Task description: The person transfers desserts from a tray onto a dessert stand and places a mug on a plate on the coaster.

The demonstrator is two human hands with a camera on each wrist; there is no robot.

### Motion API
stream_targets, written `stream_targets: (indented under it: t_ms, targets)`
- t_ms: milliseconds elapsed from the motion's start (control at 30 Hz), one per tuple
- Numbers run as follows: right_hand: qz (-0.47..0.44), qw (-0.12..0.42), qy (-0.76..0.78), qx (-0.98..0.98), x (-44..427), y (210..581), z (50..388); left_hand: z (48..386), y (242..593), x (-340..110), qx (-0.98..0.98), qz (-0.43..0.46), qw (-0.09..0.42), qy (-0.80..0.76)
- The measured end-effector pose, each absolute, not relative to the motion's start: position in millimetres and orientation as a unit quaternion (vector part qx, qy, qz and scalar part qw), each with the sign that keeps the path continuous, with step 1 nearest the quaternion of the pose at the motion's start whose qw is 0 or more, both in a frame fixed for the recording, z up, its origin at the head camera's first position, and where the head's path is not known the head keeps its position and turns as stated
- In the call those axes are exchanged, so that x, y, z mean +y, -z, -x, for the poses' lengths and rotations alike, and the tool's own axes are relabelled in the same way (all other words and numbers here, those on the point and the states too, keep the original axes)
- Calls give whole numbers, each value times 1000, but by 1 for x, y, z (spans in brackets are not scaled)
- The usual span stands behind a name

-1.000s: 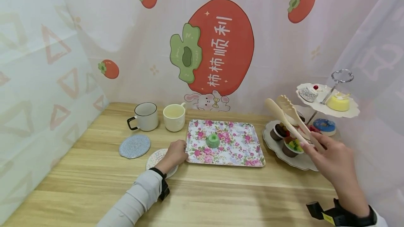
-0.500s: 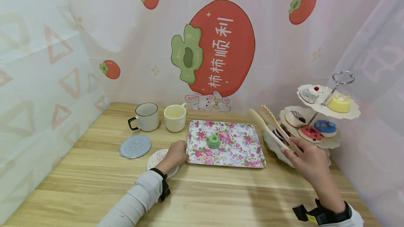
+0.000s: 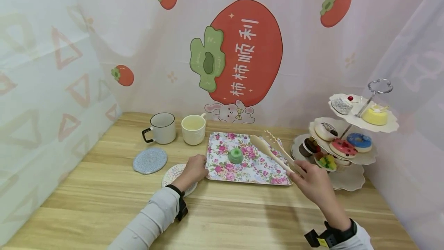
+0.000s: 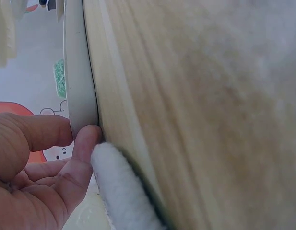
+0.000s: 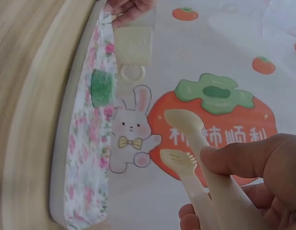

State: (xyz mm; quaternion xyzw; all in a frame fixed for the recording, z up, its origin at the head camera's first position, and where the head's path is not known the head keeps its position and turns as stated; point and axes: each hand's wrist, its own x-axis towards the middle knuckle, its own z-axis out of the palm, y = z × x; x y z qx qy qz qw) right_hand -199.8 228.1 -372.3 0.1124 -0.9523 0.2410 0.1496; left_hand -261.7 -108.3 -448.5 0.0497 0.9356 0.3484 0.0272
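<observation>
In the head view my right hand (image 3: pixel 313 180) grips cream-coloured tongs (image 3: pixel 272 155) over the right part of a floral tray (image 3: pixel 216 147). One arm of the tongs ends in a spoon shape, the other in teeth. Seen from the right wrist, the tong ends stand apart with nothing between them. A small green ring-shaped cake (image 3: pixel 236 156) sits on the tray, left of its middle. At the tray's left edge, thumb and finger of my left hand (image 4: pixel 47 167) pinch the rim, as the left wrist view shows. The left forearm partly covers a white coaster (image 3: pixel 173 172).
A tiered stand (image 3: pixel 347 178) on the right bears doughnuts, cupcakes and a yellow cake (image 3: pixel 375 115). At the back left are a black-rimmed mug (image 3: pixel 163 128) and a cream cup (image 3: pixel 193 129), with a blue-grey coaster (image 3: pixel 150 160) in front. Printed cloth hangs behind the table.
My right hand has moved left with the tongs, from in front of the tiered stand to over the tray. My left hand has kept its place at the tray's edge.
</observation>
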Motion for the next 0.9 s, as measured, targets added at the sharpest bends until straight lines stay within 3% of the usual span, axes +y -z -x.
stream_targets:
  t_ms: [233, 900]
  targets:
    - [-115, 98, -268, -951, 217, 384, 206, 260, 448, -110, 934, -57, 23, -351]
    - [-126, 41, -248, -960, 190, 410, 217, 259, 446, -107, 936, -53, 20, -347]
